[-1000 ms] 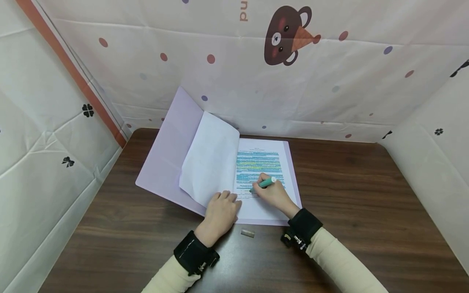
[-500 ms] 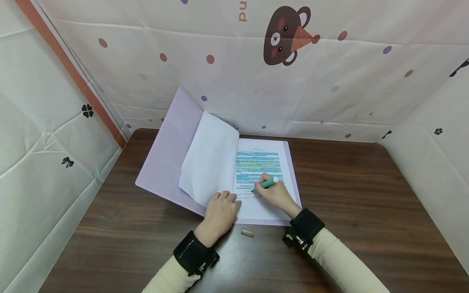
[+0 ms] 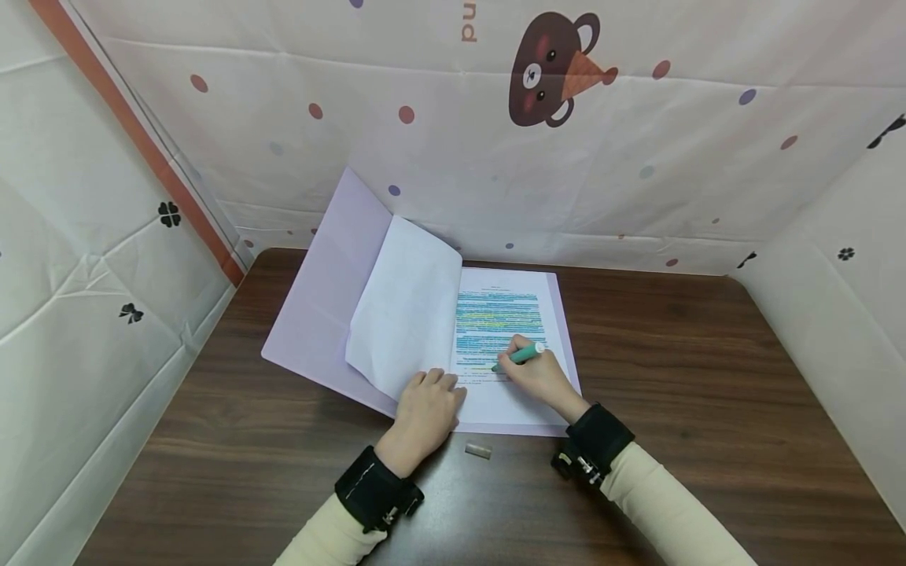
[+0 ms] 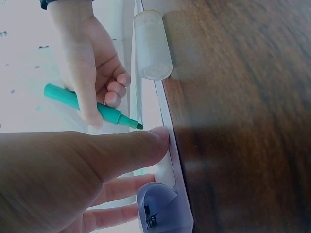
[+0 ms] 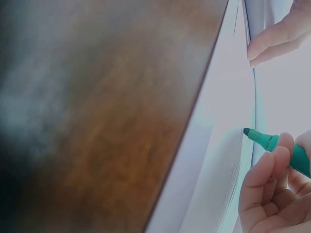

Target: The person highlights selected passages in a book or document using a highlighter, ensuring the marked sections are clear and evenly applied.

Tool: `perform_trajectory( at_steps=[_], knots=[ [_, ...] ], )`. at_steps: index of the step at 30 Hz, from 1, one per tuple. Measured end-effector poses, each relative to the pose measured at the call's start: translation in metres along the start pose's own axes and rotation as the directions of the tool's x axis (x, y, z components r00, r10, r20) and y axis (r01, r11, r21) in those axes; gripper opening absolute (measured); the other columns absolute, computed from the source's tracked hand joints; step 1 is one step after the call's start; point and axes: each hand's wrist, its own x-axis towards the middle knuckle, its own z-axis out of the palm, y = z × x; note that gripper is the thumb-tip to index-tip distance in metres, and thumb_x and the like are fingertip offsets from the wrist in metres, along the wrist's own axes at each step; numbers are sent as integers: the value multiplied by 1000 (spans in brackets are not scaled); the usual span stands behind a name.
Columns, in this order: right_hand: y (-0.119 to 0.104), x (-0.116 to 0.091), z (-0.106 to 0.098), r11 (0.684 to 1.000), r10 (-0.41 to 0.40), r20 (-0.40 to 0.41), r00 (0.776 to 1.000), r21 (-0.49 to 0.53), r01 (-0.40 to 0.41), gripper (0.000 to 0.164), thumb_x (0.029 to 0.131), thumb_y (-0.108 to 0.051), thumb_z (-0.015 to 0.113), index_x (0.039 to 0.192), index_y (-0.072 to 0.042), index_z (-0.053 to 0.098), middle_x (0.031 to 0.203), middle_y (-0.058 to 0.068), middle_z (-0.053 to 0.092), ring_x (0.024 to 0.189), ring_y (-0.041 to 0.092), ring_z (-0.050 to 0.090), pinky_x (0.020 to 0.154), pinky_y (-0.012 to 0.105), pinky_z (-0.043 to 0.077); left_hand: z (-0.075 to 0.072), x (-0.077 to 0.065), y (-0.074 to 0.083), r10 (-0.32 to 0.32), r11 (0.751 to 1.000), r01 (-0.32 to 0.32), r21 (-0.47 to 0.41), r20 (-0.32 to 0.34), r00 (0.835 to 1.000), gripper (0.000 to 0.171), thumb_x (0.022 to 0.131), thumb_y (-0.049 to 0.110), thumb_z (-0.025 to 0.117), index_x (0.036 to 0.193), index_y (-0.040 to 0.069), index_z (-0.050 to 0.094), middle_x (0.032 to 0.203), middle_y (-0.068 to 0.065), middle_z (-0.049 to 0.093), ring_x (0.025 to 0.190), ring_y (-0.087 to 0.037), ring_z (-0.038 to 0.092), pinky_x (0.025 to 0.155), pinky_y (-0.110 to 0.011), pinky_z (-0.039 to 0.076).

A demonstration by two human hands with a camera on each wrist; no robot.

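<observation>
My right hand (image 3: 541, 381) pinches a green highlighter (image 3: 527, 353), its dark tip down at a lower line of the printed page (image 3: 495, 405). Most text above that line is marked blue, with some yellow strokes. In the right wrist view the highlighter (image 5: 265, 140) sits between thumb and fingers. My left hand (image 3: 429, 409) rests with fairly straight fingers at the page's lower left, by the turned-over sheet (image 3: 410, 299). The left wrist view shows its thumb (image 4: 141, 148) near the paper's edge. Both sheets lie in an open lilac folder (image 3: 318, 306).
A small greyish, translucent cap (image 3: 478, 451) lies on the brown wooden table (image 3: 672, 354), just in front of the folder. The folder's left cover slants up towards the patterned cloth (image 3: 425, 157) behind the table. More pale cloth hangs at both sides.
My right hand and the highlighter have slid a little to the right along the text line. The left hand, folder and cap have stayed put.
</observation>
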Motion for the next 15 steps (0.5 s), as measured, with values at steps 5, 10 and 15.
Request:
perform_trajectory(
  at_steps=[5, 10, 15],
  knots=[
    [0, -1, -2, 1000, 21, 5, 1000, -4, -21, 17, 86, -19, 54, 73, -12, 45, 58, 0, 49, 51, 15, 45, 45, 25, 29, 2, 0, 0, 6, 1000, -6, 7, -24, 1000, 39, 75, 40, 69, 110, 23, 64, 111, 1, 60, 102, -19, 49, 81, -33, 42],
    [2, -2, -5, 1000, 30, 1, 1000, -5, -30, 17, 86, -19, 54, 74, -12, 45, 58, 0, 50, 52, 15, 45, 45, 25, 29, 2, 0, -1, 9, 1000, -9, 3, -37, 999, 39, 74, 39, 70, 109, 22, 64, 110, 1, 60, 101, -18, 50, 81, -33, 42],
    [3, -3, -7, 999, 31, -8, 999, -20, -31, 17, 86, -19, 55, 74, -12, 45, 59, 0, 51, 51, 15, 45, 45, 25, 30, 2, -1, -1, 11, 1000, -11, 4, -33, 999, 39, 75, 39, 69, 109, 22, 64, 110, 1, 60, 101, -19, 50, 81, -33, 42]
  ],
)
